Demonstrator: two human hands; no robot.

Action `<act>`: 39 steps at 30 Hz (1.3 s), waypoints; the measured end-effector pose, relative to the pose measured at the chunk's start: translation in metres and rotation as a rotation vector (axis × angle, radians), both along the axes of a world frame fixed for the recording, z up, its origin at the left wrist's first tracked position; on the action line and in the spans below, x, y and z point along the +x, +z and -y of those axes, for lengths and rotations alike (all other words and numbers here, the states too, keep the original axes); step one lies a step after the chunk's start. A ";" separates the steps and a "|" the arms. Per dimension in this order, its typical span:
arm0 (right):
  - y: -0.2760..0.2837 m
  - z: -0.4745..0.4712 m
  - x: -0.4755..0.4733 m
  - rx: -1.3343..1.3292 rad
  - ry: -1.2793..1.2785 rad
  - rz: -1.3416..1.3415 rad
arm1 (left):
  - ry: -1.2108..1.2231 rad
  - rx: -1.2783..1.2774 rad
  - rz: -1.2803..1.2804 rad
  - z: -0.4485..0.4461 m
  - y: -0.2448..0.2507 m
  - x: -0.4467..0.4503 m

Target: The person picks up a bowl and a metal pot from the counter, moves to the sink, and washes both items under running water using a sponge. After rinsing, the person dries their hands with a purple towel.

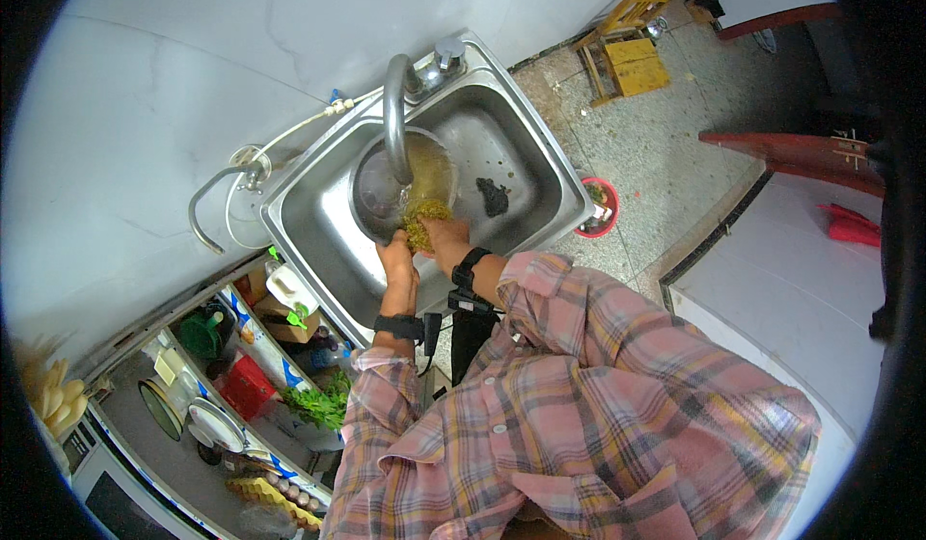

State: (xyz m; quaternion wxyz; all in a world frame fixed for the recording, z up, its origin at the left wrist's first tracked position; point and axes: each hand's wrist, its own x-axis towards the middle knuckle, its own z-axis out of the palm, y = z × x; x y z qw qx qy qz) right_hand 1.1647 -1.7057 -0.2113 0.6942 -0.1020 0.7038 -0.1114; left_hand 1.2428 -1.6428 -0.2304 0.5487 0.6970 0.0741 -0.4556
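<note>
Both my hands are over the near side of a round bowl (365, 211) in a stainless steel sink (318, 265). My left hand (396, 256) grips the left edge of a yellow-green clump (427, 225), whose material I cannot tell. My right hand (446, 238) holds the same clump from the right, its fingertips partly hidden by it. The curved metal faucet (396, 117) arches above the bowl, which holds cloudy yellowish liquid. A dark, crumpled piece (493, 197) lies on the sink floor to the right of the bowl.
Left of the sink, shelves hold a white jug (291, 287), leafy greens (318, 401), plates (217, 424) and egg trays (278, 500). A second bent spout (202, 214) juts from the wall. On the floor at right stand a red-rimmed bin (616, 207) and a yellow wooden chair (636, 66).
</note>
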 end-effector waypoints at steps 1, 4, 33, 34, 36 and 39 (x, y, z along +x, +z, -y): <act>0.005 0.005 0.000 0.007 0.005 0.011 | 0.016 -0.023 -0.012 -0.001 0.000 0.000; -0.052 0.040 -0.028 -0.837 0.750 -0.349 | 0.023 0.013 -0.004 -0.004 0.014 -0.003; 0.011 0.070 -0.031 -1.593 1.330 -0.808 | -0.045 0.146 -0.122 -0.021 0.015 -0.005; 0.016 0.058 -0.038 -1.622 1.447 -0.836 | -0.032 0.147 -0.199 -0.019 0.023 -0.007; 0.002 0.047 -0.041 -1.413 1.646 -0.549 | -0.058 0.146 -0.225 -0.018 0.025 -0.009; -0.019 0.046 -0.033 -1.287 1.589 -0.509 | -0.075 0.142 -0.246 -0.019 0.029 -0.020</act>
